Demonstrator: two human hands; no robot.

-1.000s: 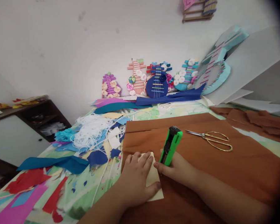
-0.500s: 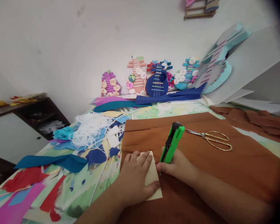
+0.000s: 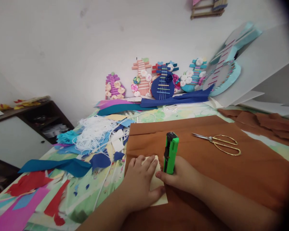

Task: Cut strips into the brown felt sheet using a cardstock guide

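Gripping low on its body suits the green-and-black plastic tool [image 3: 171, 155], probably light and stiff, in the right hand [image 3: 183, 171]. The left hand [image 3: 139, 183] spreads flat on thin cream card [image 3: 157, 180] atop soft-looking brown cloth [image 3: 207, 179] on the counter [image 3: 86, 202]. The tool now stands more upright, further left.

The left hand [image 3: 144, 183] presses a cream card [image 3: 157, 189] flat on brown cloth [image 3: 202, 138]; the right hand [image 3: 180, 175] grips an upright green-and-black tool [image 3: 171, 155].

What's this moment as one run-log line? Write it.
left hand: flat on cream card | right hand: holding green tool upright near card edge | scissors: on brown sheet
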